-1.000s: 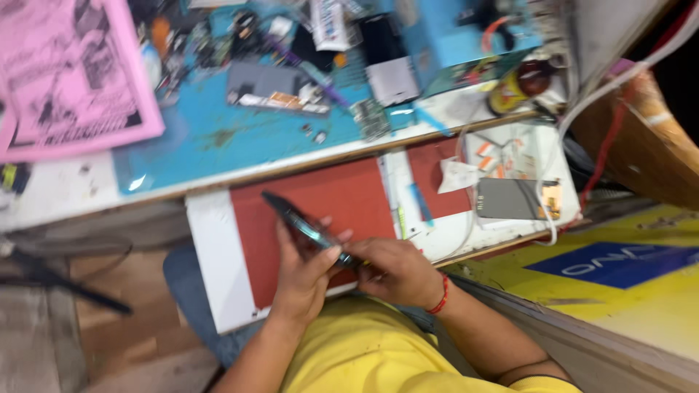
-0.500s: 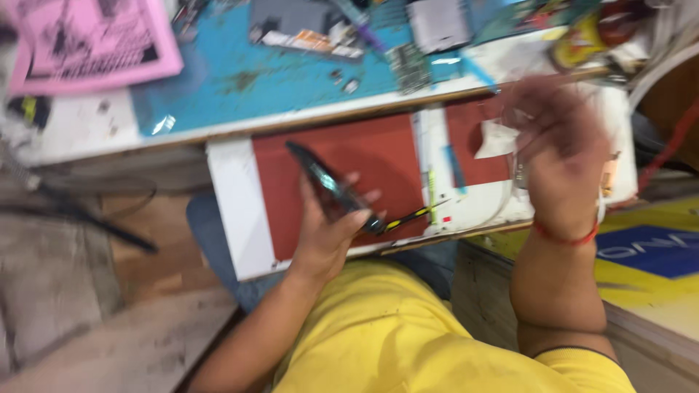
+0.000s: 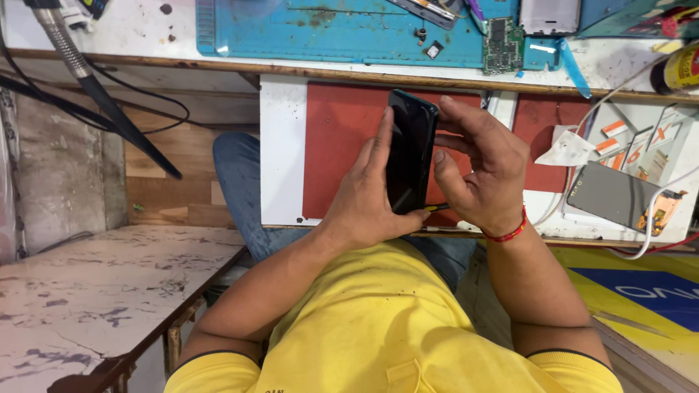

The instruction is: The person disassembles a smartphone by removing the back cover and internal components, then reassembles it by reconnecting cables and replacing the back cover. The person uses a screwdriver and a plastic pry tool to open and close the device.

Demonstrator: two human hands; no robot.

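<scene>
At centre frame, my left hand [image 3: 371, 200] cradles a black smartphone [image 3: 409, 151] on edge above the red mat [image 3: 342, 138], fingers extended flat along its back. My right hand [image 3: 484, 175] curls round the opposite edge, thumb and fingertips pinching its rim. I judge a firm, even grip matters here; a circuit board [image 3: 502, 45] lies at upper right.

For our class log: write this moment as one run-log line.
left hand: holds black phone | right hand: grips phone edge | below: red mat
</scene>
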